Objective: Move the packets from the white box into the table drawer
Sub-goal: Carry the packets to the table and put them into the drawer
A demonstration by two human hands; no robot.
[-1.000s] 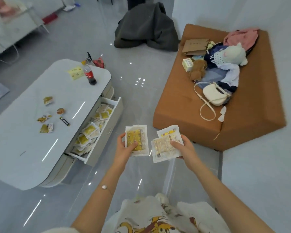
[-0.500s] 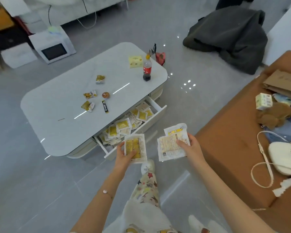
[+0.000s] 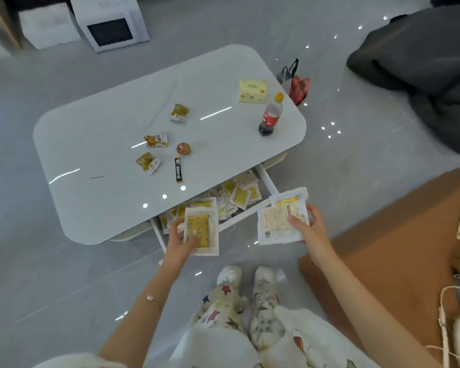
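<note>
My left hand (image 3: 180,241) grips a white packet with a yellow middle (image 3: 201,229) over the near left part of the open table drawer (image 3: 268,183). My right hand (image 3: 310,229) holds two or so white packets (image 3: 275,225), printed side up, just off the drawer's right front corner. Several more yellow and white packets (image 3: 241,195) lie heaped inside the drawer. The white box is out of view.
The white table (image 3: 104,144) carries small snack wrappers (image 3: 156,140), a cola bottle (image 3: 271,116) and a yellow carton (image 3: 251,91). A brown ottoman (image 3: 388,251) stands to my right, a dark bundle (image 3: 422,67) beyond it. My feet (image 3: 247,281) stand before the drawer.
The view has swung left and closer to the table. Both hands, still holding their packets, have come up to the drawer, the left one now over it.
</note>
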